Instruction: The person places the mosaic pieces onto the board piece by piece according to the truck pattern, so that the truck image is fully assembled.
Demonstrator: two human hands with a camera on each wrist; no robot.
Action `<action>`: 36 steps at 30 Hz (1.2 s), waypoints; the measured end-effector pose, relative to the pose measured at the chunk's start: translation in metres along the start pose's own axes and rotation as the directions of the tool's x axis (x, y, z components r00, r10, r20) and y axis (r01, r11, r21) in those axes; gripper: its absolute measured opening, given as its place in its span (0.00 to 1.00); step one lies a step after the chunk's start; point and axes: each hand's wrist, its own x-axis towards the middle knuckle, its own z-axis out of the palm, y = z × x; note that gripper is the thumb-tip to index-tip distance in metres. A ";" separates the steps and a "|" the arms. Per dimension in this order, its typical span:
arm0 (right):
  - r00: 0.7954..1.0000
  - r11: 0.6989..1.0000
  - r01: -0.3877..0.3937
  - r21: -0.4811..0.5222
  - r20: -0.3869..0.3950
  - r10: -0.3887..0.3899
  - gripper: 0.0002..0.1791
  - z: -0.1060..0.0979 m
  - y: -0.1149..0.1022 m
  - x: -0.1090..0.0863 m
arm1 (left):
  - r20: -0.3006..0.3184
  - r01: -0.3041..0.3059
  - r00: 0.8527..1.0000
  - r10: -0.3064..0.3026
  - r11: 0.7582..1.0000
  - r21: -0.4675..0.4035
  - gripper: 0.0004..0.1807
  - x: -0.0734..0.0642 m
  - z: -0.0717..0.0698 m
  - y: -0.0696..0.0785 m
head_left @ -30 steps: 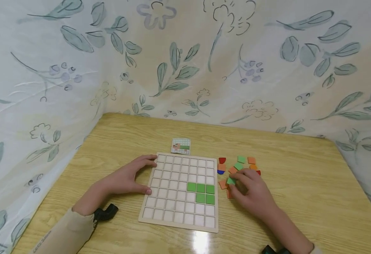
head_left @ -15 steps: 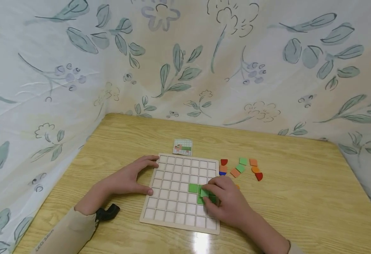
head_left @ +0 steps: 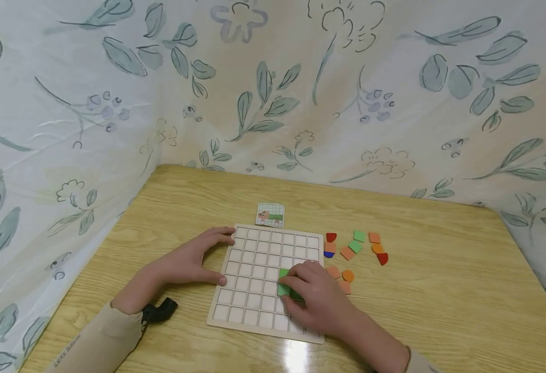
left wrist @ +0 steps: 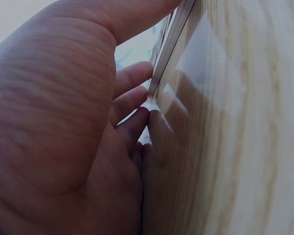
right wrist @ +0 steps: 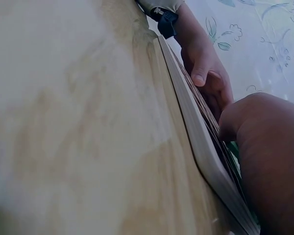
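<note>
A pale wooden grid board [head_left: 249, 298] lies on the table, with green square tiles [head_left: 284, 273] in its right-hand cells. My right hand [head_left: 319, 303] is over those cells, thumb and fingertips pinching a green tile [head_left: 283, 288] at the lower row's left end. The hand hides most of the other green tiles. My left hand [head_left: 191, 259] rests at the board's left edge, thumb and fingers spread apart and touching the rim. In the left wrist view, its fingers [left wrist: 132, 78] reach to the board's edge.
A small picture card [head_left: 270, 215] lies behind the board. To the right are scattered loose pieces: green squares [head_left: 359, 236], orange squares [head_left: 374, 237], orange rounds [head_left: 348, 275], red quarter-round pieces [head_left: 382, 258] and a blue piece [head_left: 329, 254]. A floral cloth [head_left: 273, 103] hangs behind the table.
My right hand has carried a green tile from the loose pieces leftward over the board, down to a cell beside the other green tiles. The left hand has stayed at the board's edge.
</note>
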 end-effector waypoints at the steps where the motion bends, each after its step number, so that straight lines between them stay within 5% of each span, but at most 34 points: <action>1: 1.000 1.000 0.003 -0.004 0.002 -0.003 0.12 0.001 0.000 0.000 | 0.000 -0.001 1.000 0.001 1.000 -0.001 0.49 0.000 0.000 0.000; 36: 0.999 0.998 -0.044 0.044 -0.022 0.046 0.11 0.003 0.002 -0.007 | 0.000 -0.001 1.000 0.001 1.000 0.006 0.49 0.000 0.002 0.000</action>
